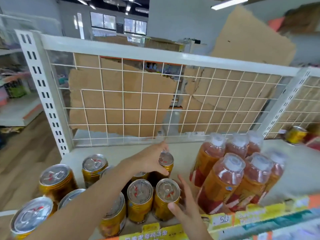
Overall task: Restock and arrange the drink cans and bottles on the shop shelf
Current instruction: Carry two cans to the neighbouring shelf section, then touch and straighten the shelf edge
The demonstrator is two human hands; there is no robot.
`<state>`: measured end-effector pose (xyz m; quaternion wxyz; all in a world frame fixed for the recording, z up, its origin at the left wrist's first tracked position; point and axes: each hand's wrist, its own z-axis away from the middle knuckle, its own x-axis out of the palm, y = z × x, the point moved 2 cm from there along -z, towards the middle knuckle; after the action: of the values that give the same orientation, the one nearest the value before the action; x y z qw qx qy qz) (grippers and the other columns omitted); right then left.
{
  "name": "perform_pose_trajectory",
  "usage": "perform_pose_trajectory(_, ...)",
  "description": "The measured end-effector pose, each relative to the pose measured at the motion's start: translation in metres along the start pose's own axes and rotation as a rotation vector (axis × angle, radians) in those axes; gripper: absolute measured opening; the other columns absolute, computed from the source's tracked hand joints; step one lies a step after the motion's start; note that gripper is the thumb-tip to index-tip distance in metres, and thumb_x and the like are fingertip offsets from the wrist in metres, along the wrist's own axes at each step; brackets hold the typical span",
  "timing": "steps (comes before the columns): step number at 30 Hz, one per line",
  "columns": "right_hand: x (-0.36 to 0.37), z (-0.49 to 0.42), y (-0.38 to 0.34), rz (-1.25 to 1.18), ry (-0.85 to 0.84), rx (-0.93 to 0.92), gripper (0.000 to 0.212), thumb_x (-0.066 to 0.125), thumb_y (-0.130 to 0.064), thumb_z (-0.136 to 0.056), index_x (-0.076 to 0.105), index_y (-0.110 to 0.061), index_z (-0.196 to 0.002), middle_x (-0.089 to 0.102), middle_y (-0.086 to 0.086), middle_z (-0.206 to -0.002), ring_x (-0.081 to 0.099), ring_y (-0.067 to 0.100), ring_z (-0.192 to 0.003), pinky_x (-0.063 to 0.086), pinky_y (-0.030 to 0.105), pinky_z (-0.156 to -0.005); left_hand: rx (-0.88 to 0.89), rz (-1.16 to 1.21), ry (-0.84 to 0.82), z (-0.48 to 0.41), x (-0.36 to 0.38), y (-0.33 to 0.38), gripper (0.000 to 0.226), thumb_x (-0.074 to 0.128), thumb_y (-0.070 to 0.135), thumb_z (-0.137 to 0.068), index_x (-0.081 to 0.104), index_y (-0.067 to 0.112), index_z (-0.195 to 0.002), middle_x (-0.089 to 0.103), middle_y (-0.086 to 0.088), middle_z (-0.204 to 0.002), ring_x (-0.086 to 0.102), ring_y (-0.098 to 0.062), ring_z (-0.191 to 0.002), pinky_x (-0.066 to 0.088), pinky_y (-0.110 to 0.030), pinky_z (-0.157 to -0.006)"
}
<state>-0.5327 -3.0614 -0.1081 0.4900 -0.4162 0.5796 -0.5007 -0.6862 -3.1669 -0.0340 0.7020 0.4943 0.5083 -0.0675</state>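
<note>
On the shop shelf (110, 153) a cluster of gold cans (55, 181) with silver pull-tab lids stood at the left and middle, and a group of bottles (232, 172) holding a reddish-orange drink, with pale caps, stood close together at the right. The left hand (149, 161) reached across the cans from the lower left, and its fingers (161, 147) and thumb were grasping the back can (166, 159), which stood upright in the rear row near the middle of the shelf. The right hand (186, 207) came up from the bottom edge and grasped the front can (167, 192): the thumb lay against its near rim and the fingers ran up its right side, between that can and the bottles. The front can stood just beside another can at the shelf's front edge, above a yellow price strip (223, 220). Behind the shelf rose a white wire grid (142, 99) with torn cardboard (117, 99) behind it. The picture was somewhat blurred.
</note>
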Motion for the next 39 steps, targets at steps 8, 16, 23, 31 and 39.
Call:
perform_pose_trajectory(8, 0.001, 0.003, -0.008, 0.070, 0.034, -0.036, 0.106, 0.066, -0.080, -0.050, 0.028, -0.030, -0.135, 0.032, -0.031, -0.128, 0.039, -0.027, -0.110, 0.040, 0.006, -0.085, 0.019, -0.006, -0.192, -0.002, 0.001, -0.014, 0.058, 0.071, 0.025, -0.081, 0.041, 0.023, -0.131, 0.046, 0.005, -0.132, 0.044, -0.011, -0.120, 0.038, -0.030, -0.103)
perform_pose_trajectory(16, -0.018, 0.021, -0.013, 0.253, 0.159, -0.097, 0.086, 0.052, -0.080, -0.068, 0.026, -0.038, -0.139, 0.043, -0.020, -0.138, 0.043, -0.008, -0.123, 0.037, 0.015, -0.100, 0.001, -0.009, -0.106, 0.015, -0.019, -0.001, 0.049, 0.043, 0.039, -0.096, 0.032, 0.026, -0.141, 0.029, 0.007, -0.151, 0.028, -0.008, -0.136, 0.022, -0.021, -0.104)
perform_pose_trajectory(23, -0.071, 0.067, -0.049, 0.559, 0.394, -0.311, 0.057, 0.039, -0.078, -0.076, 0.043, -0.047, -0.124, 0.056, -0.027, -0.112, 0.052, -0.011, -0.104, 0.042, 0.009, -0.084, 0.103, -0.222, 0.203, 0.053, -0.013, 0.035, 0.066, 0.033, 0.070, -0.084, 0.036, 0.033, -0.139, 0.037, 0.009, -0.147, 0.034, -0.009, -0.132, 0.026, -0.024, -0.106)
perform_pose_trajectory(31, -0.180, 0.162, -0.063, 0.827, 0.503, -0.239, 0.053, 0.031, -0.080, -0.076, 0.041, -0.052, -0.119, 0.040, -0.042, -0.118, 0.049, -0.020, -0.090, 0.039, 0.002, -0.071, 0.262, -0.238, 0.439, 0.080, 0.051, 0.112, 0.066, 0.033, 0.067, -0.083, 0.056, 0.019, -0.122, 0.060, 0.000, -0.120, 0.054, -0.020, -0.106, 0.041, -0.035, -0.091)
perform_pose_trajectory(39, -0.286, 0.274, -0.038, 0.901, 0.684, -0.093, 0.052, 0.039, -0.065, -0.084, 0.054, -0.031, -0.120, 0.052, -0.021, -0.109, 0.052, 0.004, -0.096, 0.039, 0.009, -0.064, 0.373, -0.282, 0.306, 0.081, 0.153, 0.190, 0.061, 0.025, 0.062, -0.092, 0.054, 0.018, -0.124, 0.056, 0.001, -0.125, 0.048, -0.014, -0.112, 0.038, -0.028, -0.091)
